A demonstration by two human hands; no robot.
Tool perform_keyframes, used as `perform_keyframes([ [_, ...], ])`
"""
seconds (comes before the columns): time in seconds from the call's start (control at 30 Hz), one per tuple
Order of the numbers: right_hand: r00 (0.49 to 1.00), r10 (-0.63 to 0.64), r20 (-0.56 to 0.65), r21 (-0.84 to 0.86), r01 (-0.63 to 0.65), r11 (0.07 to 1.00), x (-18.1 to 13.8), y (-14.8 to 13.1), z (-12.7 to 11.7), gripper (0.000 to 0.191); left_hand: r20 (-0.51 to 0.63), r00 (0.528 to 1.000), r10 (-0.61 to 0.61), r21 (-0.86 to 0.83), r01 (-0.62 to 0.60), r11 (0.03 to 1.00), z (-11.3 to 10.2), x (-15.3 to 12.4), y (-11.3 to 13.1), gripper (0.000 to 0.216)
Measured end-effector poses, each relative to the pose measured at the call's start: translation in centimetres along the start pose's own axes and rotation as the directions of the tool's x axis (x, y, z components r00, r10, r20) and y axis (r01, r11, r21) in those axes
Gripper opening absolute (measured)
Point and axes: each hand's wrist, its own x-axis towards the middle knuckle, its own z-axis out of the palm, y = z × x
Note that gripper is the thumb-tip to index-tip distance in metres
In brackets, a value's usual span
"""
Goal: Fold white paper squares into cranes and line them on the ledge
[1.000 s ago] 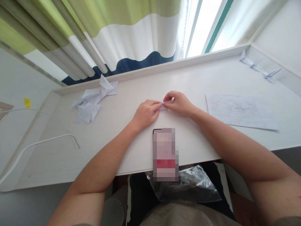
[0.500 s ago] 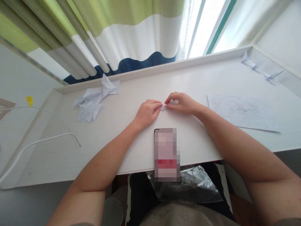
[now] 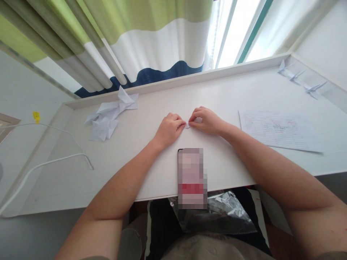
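- The left hand [image 3: 170, 130] pinches a small folded paper [image 3: 187, 125] at its left end, thumb and forefinger brought close together, the other fingers curled.
- The right hand [image 3: 208, 121] pinches the same piece from the other side, its thumb and forefinger tips nearly meeting, a rounded gap behind them.
- The small folded paper sits between the two sets of fingertips, low over the middle of the white desk [image 3: 162, 173] — mostly covered by the fingers, so its exact shape cannot be told.
- Nearer the person, a phone [image 3: 191, 173] with its face pixelated reaches past the desk's front edge.
- Below that edge, a clear plastic bag [image 3: 227, 213] lies over the person's lap.
- Beyond the right forearm, a lined sheet [image 3: 273, 130] with writing lies flat on the desk.
- In the far right corner, a row of pointed paper shapes [image 3: 314, 88] runs beside the rim.
- Over on the left, a cluster of folded papers [image 3: 104, 128] lies near the back rim, pieces overlapping — well apart from both hands.
- A white cable [image 3: 58, 158] loops at the left end.
- A green, white and blue curtain [image 3: 151, 36] hangs behind.
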Motion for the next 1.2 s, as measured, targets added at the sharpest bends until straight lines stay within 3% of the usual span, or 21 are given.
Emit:
perform_keyframes([
  [0.23,1.0,0.012,-0.006,-0.036,-0.012,0.999,0.2,-0.2,0.3,0.015,0.048,0.998,0.035,0.021,-0.036,0.999,-0.2,0.0,-0.1,0.023],
  [0.6,0.998,0.038,-0.042,-0.016,-0.038,0.999,0.1,0.2,0.0,0.012,0.155,0.964,0.217,0.118,-0.236,0.964,-1.1,-0.3,-0.2,0.028],
  [0.73,0.999,0.004,-0.04,0.007,-0.004,1.0,0.0,0.6,-0.2,0.017,0.103,0.978,0.183,0.087,-0.192,0.978,-0.9,-0.3,-0.2,0.024],
  [0.9,0.997,-0.078,0.019,0.009,0.078,0.997,-0.2,1.0,-0.2,0.039,0.076,0.985,0.152,0.105,-0.159,0.982,-0.4,0.1,-0.9,0.029],
  [1.03,0.994,-0.112,0.004,-0.014,0.112,0.994,-0.3,1.0,-0.1,0.034,0.069,0.988,0.135,0.115,-0.142,0.983,-0.3,0.2,-1.3,0.026],
  [1.2,0.993,-0.121,-0.013,0.021,0.122,0.992,-0.2,0.5,-0.1,0.022,-0.014,0.999,0.038,0.004,-0.038,0.999,-0.2,0.1,-1.1,0.022],
])
